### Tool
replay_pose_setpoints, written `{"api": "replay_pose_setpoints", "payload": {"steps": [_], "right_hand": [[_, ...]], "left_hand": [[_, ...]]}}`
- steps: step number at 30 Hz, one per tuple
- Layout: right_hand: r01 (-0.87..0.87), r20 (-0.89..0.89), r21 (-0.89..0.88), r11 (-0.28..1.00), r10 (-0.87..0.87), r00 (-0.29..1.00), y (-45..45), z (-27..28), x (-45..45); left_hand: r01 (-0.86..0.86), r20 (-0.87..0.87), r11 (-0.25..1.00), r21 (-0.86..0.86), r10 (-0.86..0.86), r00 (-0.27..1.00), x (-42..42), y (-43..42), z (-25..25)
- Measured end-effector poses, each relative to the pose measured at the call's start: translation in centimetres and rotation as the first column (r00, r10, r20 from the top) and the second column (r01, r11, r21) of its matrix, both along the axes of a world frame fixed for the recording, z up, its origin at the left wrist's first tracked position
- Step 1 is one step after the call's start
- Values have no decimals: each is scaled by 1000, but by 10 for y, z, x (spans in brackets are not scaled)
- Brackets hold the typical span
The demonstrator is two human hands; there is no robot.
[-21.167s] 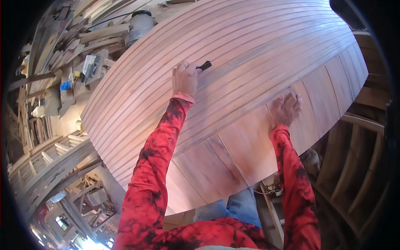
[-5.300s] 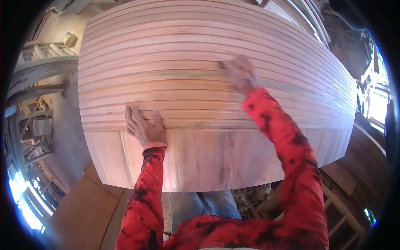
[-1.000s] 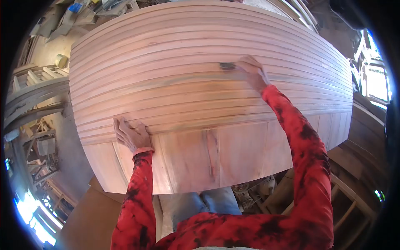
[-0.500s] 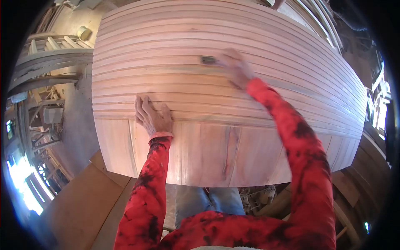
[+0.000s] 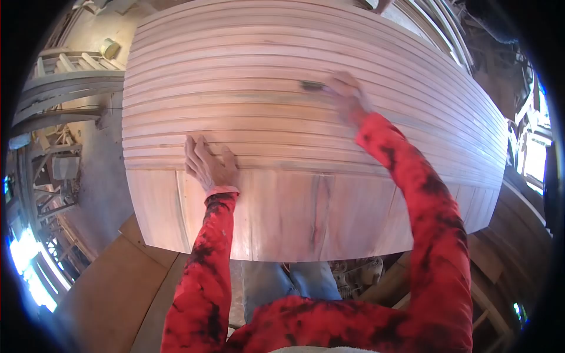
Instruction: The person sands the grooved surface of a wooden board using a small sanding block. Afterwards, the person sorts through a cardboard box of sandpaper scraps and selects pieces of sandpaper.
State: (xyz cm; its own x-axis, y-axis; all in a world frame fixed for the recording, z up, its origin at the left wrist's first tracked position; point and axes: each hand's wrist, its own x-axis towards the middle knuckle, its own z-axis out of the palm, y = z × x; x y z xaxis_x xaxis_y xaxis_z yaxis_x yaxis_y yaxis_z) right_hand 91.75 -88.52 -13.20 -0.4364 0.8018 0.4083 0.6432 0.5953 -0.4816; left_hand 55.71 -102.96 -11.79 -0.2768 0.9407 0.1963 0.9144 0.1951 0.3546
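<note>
A large curved wooden panel (image 5: 282, 132) of narrow strips, with wider boards along its near edge, spreads in front of me. My left hand (image 5: 210, 165) rests on it at left of centre, fingers spread, near the seam between strips and boards. Farther up and to the right, my right hand (image 5: 348, 97) is blurred by motion, wrapped round a small dark tool (image 5: 312, 86) that lies against the strips. The tool's tip points left; its exact kind is too blurred to tell.
Curved wooden ribs (image 5: 70, 88) and a small yellowish can (image 5: 109, 48) are at the left. A brown board (image 5: 112, 294) lies at the lower left. Wooden framing (image 5: 488, 306) stands at the lower right, and long strips (image 5: 432, 26) lie beyond the panel.
Over the last second the view has shifted, and my right hand has stroked the dark tool along the strips. My left hand stays spread at nearly the same spot on the panel.
</note>
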Motion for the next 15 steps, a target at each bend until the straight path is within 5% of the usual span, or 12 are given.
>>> {"api": "replay_pose_setpoints", "payload": {"steps": [2,8,12,15], "right_hand": [[18,24,-155,988,-14,1000,-5,14,22],[-19,46,89,996,15,999,27,1,-67],[122,28,-118,985,-120,992,3,4,36],[79,42,-7,997,-78,996,4,9,-27]], "left_hand": [[-10,4,1000,13,10,1000,-6,-1,-1],[25,22,1000,0,-25,999,-1,-4,-2],[6,66,1000,7,-7,998,-5,1,4],[-7,31,1000,4,7,1000,-4,1,1]]}}
